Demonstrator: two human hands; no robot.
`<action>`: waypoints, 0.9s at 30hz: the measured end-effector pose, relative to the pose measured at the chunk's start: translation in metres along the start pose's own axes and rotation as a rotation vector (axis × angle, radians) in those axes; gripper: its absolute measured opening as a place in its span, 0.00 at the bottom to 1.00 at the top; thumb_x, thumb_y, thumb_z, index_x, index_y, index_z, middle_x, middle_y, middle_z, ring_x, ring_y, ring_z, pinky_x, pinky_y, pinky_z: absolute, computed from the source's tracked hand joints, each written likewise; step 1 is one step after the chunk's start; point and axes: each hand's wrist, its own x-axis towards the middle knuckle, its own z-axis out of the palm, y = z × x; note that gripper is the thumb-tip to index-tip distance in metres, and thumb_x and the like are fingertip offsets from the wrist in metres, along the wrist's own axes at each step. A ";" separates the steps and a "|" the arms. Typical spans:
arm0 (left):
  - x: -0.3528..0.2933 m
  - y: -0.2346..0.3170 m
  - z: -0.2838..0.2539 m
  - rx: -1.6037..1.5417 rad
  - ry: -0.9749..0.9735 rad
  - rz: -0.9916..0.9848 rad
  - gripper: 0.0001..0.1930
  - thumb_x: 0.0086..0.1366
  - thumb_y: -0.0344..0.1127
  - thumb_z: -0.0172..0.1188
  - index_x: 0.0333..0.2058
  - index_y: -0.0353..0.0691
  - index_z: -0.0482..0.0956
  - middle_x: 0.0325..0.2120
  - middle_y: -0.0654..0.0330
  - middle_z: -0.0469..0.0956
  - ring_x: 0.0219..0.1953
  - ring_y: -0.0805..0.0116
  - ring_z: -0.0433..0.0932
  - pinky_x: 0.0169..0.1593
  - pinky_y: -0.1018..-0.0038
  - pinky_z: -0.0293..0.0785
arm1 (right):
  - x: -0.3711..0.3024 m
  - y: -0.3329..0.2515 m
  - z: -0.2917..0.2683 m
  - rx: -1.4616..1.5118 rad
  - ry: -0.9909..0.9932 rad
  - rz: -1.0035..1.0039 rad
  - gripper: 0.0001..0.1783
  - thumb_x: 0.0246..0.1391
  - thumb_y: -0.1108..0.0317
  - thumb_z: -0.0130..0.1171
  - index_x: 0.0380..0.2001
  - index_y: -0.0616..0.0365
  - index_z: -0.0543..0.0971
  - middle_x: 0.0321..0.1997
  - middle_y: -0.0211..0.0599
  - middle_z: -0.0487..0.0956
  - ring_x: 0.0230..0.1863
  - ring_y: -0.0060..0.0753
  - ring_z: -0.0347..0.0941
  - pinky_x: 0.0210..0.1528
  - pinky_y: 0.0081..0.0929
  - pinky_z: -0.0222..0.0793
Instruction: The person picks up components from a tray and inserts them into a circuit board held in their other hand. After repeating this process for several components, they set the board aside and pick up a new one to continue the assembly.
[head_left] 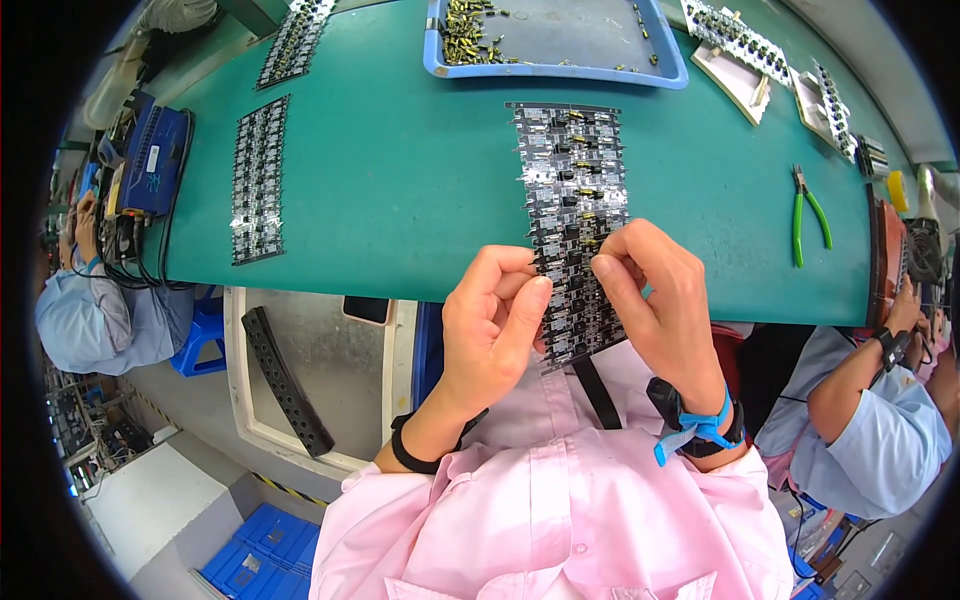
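Note:
A long panel of joined circuit boards (573,190) stretches toward me over the table's front edge, its near end hanging above my lap. Small black and brass-coloured parts run down its middle. My left hand (495,310) is closed at the panel's left edge, thumb and forefinger on that edge. Over the panel's right half, my right hand (655,290) has thumb and forefinger pinched together; whatever is between the tips is hidden. Beyond the panel, a blue tray (560,72) holds a heap of small brass-coloured parts (465,35) at its left.
Two more board panels (260,180) (296,42) lie at left on the green table (390,190). Green-handled cutters (808,215) and boards on white holders (740,45) are at right. A blue box-shaped device (155,160) stands far left. Co-workers (870,420) sit either side.

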 end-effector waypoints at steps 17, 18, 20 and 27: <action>0.000 -0.001 -0.001 -0.003 0.013 -0.005 0.07 0.55 0.27 0.46 0.32 0.32 0.61 0.15 0.64 0.66 0.13 0.83 0.62 0.15 0.87 0.58 | 0.002 0.002 0.002 -0.017 -0.025 -0.039 0.04 0.38 0.80 0.50 0.18 0.64 0.65 0.17 0.35 0.63 0.15 0.27 0.58 0.17 0.20 0.53; 0.000 -0.001 -0.001 0.001 0.013 -0.005 0.07 0.55 0.27 0.46 0.32 0.32 0.61 0.15 0.64 0.66 0.13 0.83 0.62 0.15 0.87 0.58 | 0.002 0.001 0.002 -0.060 -0.031 -0.050 0.04 0.37 0.80 0.50 0.18 0.64 0.65 0.17 0.35 0.62 0.15 0.28 0.58 0.16 0.21 0.53; 0.001 -0.001 -0.001 0.000 0.010 0.004 0.07 0.55 0.27 0.46 0.32 0.32 0.61 0.15 0.64 0.66 0.13 0.84 0.62 0.15 0.88 0.58 | 0.003 -0.001 0.003 -0.147 -0.042 -0.073 0.05 0.37 0.81 0.50 0.18 0.64 0.65 0.17 0.36 0.62 0.14 0.30 0.58 0.16 0.22 0.53; 0.002 -0.002 -0.003 -0.002 0.008 0.038 0.07 0.56 0.27 0.45 0.32 0.32 0.61 0.15 0.63 0.67 0.13 0.84 0.62 0.14 0.88 0.58 | 0.004 0.002 0.007 -0.148 -0.030 -0.108 0.06 0.36 0.80 0.51 0.19 0.63 0.65 0.17 0.37 0.62 0.14 0.31 0.58 0.15 0.24 0.52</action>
